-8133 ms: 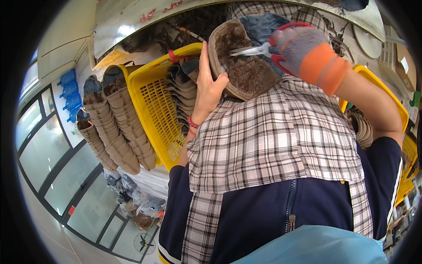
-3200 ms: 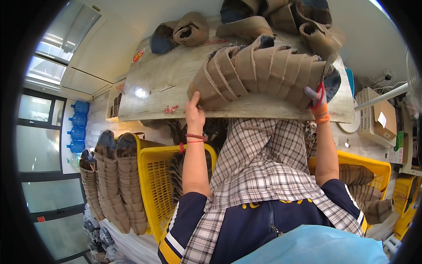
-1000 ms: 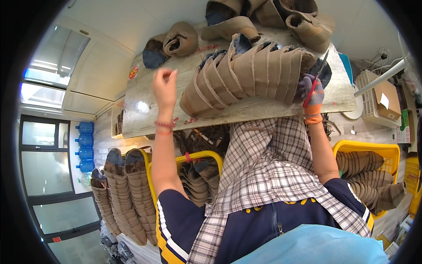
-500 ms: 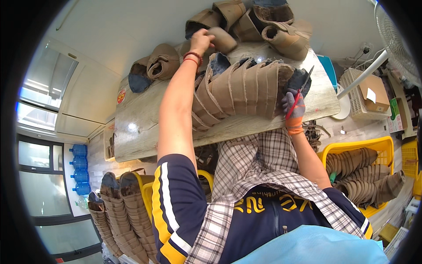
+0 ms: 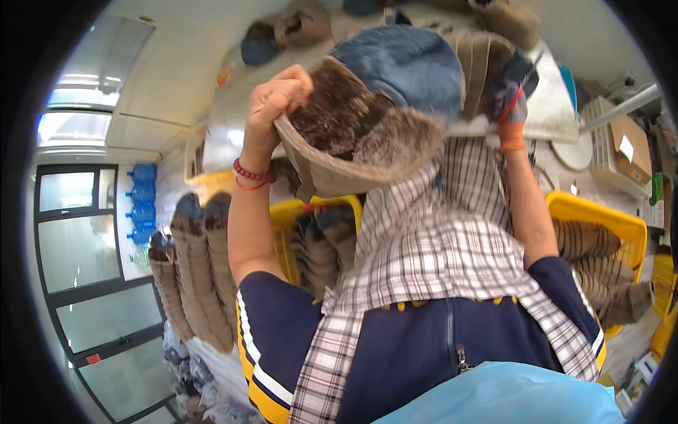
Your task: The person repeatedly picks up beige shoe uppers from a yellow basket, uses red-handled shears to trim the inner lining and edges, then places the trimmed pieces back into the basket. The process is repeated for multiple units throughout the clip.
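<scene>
My left hand (image 5: 274, 100) is closed on the edge of a tan shoe upper (image 5: 318, 169), raised close in front of me. Brown fur lines its opening, and a rounded blue part bulges at its far side. Gloved in grey with an orange cuff, my right hand (image 5: 515, 113) is closed around red-handled scissors (image 5: 520, 92), their blades pointing away. Beside that hand, on the table, a row of nested tan uppers (image 5: 478, 67) shows partly behind the raised one. Motion blurs the raised piece, so its finer shape cannot be made out.
More uppers (image 5: 300, 25) lie at the far side of the table (image 5: 244, 99). Yellow baskets holding nested uppers stand below, one in the middle (image 5: 284, 230) and one at right (image 5: 600, 215). Tall stacks (image 5: 194, 272) stand at left, near blue water jugs (image 5: 143, 205). A cardboard box (image 5: 628, 148) sits at right.
My left hand has come back from the table's far side and now holds a fur-lined upper close to me. The view has shifted; my right hand still holds the scissors by the nested row.
</scene>
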A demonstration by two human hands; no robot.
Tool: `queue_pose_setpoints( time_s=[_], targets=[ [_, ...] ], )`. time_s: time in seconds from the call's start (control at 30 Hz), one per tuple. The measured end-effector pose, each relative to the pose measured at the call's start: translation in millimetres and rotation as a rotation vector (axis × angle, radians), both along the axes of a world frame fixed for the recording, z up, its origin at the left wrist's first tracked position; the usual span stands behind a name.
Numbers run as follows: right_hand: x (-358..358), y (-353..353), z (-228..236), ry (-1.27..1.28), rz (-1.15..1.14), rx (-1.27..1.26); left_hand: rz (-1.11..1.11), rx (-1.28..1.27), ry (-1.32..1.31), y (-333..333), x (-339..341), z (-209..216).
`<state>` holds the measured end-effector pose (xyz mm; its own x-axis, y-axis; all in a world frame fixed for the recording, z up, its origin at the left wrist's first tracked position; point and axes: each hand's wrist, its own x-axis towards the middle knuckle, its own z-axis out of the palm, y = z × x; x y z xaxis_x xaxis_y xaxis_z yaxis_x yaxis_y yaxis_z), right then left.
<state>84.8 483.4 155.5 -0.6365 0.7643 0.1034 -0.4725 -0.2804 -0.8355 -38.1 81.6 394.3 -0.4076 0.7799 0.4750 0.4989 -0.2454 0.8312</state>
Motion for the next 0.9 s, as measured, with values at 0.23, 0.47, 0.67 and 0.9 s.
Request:
queue_pose_setpoints(
  time_s=[0.23, 0.47, 0.67, 0.9],
  targets=[
    [72, -18, -2, -0.189, -0.089, 0.417, -0.278, -0.429, -0.062, 4, 52, -155],
    [118, -90, 46, -0.688, -0.112, 1.514, 0.16, -0.505, -0.455, -16, 73, -162],
    [107, -120, 71, -0.674, 0.243, 2.087, 0.248, -0.451, -0.977, -19, 74, -184],
    [88, -130, 76, -0.608, 0.305, 2.322, 0.194, -0.562, -0.788, -12, 57, -207]
  ],
)
